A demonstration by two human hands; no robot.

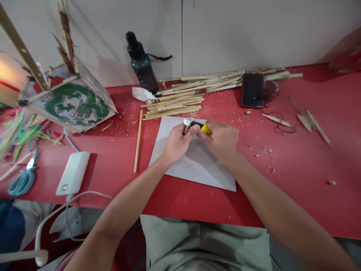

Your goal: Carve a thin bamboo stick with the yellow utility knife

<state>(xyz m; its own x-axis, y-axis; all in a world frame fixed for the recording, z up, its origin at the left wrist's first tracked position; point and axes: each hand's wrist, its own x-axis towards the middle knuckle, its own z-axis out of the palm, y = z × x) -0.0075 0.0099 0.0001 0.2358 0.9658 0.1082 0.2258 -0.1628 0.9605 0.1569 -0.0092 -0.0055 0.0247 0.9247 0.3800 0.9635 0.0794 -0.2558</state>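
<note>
My right hand [221, 141] is closed around the yellow and black handle of a craft knife [206, 129], whose bright blade points left. Fingers curled, my left hand [178, 142] meets it over the white sheet of paper [194, 165]; its thumb presses by the knife's black part. A small brownish edge shows at the left fingers, but what they grip is mostly hidden. Just behind the hands lie pale wood shavings and a bundle of thin bamboo sticks [173, 107]. One single stick [138, 141] lies left of the paper.
Longer bamboo strips [214, 82] and a dark phone [252, 90] lie along the wall, near a dark bottle [143, 67]. A dragon-painted lantern [79, 107], blue-handled scissors [24, 180] and a white power bank [73, 173] with cable are at left. Pointed wooden pieces [304, 122] lie right.
</note>
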